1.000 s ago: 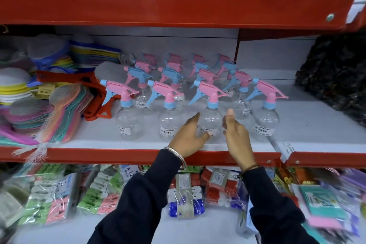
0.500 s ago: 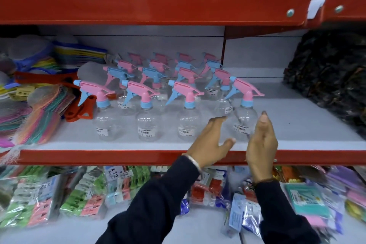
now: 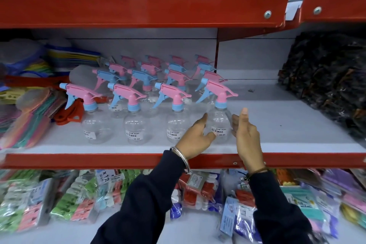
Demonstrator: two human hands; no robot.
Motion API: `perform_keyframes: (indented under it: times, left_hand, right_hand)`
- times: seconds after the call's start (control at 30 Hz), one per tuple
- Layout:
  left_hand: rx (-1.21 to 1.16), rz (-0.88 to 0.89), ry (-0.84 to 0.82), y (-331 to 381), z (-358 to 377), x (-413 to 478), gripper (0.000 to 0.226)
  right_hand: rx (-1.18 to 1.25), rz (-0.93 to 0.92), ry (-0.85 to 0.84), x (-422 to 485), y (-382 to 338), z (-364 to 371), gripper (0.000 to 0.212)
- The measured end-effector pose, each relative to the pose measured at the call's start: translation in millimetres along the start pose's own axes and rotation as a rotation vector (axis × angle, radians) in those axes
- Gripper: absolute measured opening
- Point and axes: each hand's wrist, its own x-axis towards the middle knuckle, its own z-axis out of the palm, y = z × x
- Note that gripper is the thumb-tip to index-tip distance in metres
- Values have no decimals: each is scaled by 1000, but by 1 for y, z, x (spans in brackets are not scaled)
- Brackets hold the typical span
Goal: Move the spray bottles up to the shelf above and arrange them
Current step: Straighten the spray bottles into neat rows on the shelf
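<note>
Several clear spray bottles with pink and blue trigger heads stand in rows on the middle grey shelf point(image 3: 277, 125) with a red front lip. The rightmost front bottle point(image 3: 219, 119) stands between my hands. My left hand point(image 3: 195, 138) is at its left side, fingers spread, thumb touching near the label. My right hand point(image 3: 245, 134) is just right of it, fingers upright and apart, touching or nearly touching the bottle. Neither hand is closed around it. The other front bottles point(image 3: 134, 125) stand to the left.
The red shelf above point(image 3: 138, 6) holds folded cloths and mats. Colourful scrubbers and an orange plastic item point(image 3: 67, 113) lie left of the bottles. A dark bagged bundle point(image 3: 326, 81) fills the right end. Packets of clips point(image 3: 79, 200) lie on the lower shelf.
Both hands moved right along the front row, from the third bottle to the rightmost one, and now flank it more closely. The camera view shifted right.
</note>
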Motion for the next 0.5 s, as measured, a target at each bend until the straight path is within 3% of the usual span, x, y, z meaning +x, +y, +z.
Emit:
perform_keyframes:
  times: [0.13, 0.27, 0.5]
  left_hand:
    - [43, -41, 32, -3, -3, -7, 71]
    - [52, -50, 37, -3, 0, -8, 72]
    - [21, -6, 70, 1, 1, -20, 67]
  right_hand:
    - [-12, 33, -63, 5, 1, 7, 71]
    - [-31, 55, -51, 9, 2, 6, 95]
    - [-38, 37, -24, 2, -2, 5, 82]
